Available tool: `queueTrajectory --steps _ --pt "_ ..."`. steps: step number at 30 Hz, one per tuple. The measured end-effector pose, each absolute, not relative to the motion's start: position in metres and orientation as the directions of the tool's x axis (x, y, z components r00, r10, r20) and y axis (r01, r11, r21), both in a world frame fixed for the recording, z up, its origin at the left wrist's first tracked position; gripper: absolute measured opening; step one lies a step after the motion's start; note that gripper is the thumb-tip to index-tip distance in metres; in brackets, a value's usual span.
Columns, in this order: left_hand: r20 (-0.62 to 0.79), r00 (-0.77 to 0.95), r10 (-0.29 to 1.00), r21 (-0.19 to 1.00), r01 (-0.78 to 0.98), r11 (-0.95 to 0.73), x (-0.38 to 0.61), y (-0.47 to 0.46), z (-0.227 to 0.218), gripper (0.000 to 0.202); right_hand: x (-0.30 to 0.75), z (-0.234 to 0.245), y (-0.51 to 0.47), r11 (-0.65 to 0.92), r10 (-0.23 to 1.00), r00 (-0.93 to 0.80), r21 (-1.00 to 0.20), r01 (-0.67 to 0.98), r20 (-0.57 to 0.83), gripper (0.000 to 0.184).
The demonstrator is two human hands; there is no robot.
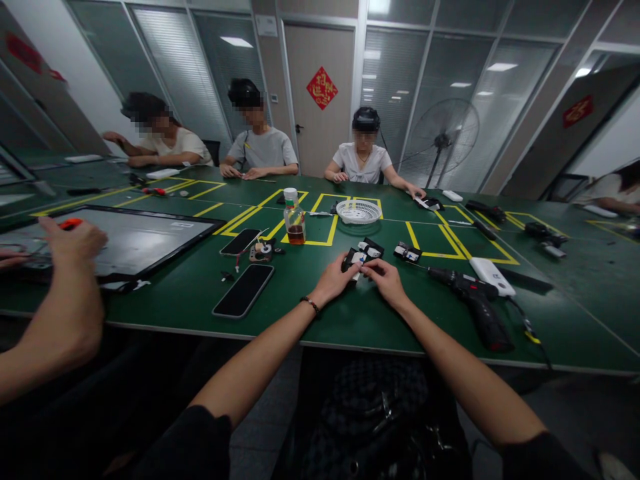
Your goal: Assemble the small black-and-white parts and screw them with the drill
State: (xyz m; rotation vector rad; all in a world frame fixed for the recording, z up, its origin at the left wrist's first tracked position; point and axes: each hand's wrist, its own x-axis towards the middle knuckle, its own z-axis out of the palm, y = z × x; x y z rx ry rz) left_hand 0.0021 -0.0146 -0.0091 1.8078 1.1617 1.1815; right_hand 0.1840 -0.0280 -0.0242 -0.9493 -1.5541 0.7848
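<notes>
Near the table's front edge, my left hand (331, 281) is closed around a small black-and-white part (354, 261), its exact kind too small to tell. My right hand (387, 281) meets it from the other side, thumb and fingertips pinched at the part's white face. Just beyond my fingers lies a similar black-and-white piece (371, 248). Another such piece (407, 253) rests farther right, close to the tip of a black power drill (473, 297) lying on its side. The fingers partly cover the held part.
Left of my hands lie a phone (243, 291), a second phone (241, 242) and a small mechanism with wires (263, 250). Beyond stand a bottle (295, 220) and a white basket (359, 212). A white power bank (493, 277) is by the drill. At left, a co-worker's hand (75, 243) is over a large panel (150, 240).
</notes>
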Motion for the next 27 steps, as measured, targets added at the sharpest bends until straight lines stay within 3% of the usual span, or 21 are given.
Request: queueTrajectory --steps 4,17,27 --pt "0.325 0.227 0.918 0.850 0.356 -0.388 0.001 -0.013 -0.011 0.066 0.188 -0.033 -0.019 0.309 0.942 -0.130 -0.951 -0.033 0.310 0.029" --pt "0.346 0.228 0.910 0.857 0.319 -0.405 0.000 -0.015 -0.008 0.081 0.195 -0.039 -0.013 0.095 0.980 -0.143 -0.956 -0.279 0.139 0.035" --pt "0.327 0.235 0.915 0.873 0.295 -0.388 0.002 -0.015 -0.008 0.063 0.192 -0.030 -0.020 0.026 0.972 -0.209 -0.935 -0.354 0.106 0.034"
